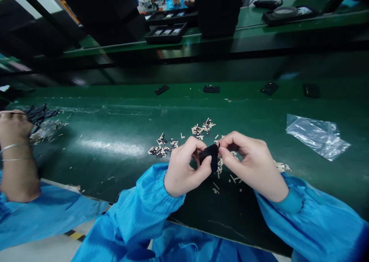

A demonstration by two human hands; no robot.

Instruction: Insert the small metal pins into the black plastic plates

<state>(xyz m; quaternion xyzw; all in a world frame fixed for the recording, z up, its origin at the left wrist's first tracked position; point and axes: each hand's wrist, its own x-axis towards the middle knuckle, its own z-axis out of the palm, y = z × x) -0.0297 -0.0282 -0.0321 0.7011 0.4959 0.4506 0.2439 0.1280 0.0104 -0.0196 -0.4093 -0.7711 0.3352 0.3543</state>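
Between thumb and fingers, my left hand grips a small flat black plastic piece, tilted up above the green table. My right hand is pinched at that piece's right edge, with a tiny dark bit at the fingertips; its kind is too small to make out. Small pale and dark L-shaped parts lie in a loose heap left of my hands. Another heap of such parts lies just beyond them, and more are scattered beneath and between my hands, partly hidden.
Several flat black pieces lie along the table's back edge. Clear plastic bags are at the right. A co-worker's hand is at far left beside a black pile. Black trays stand on the raised shelf.
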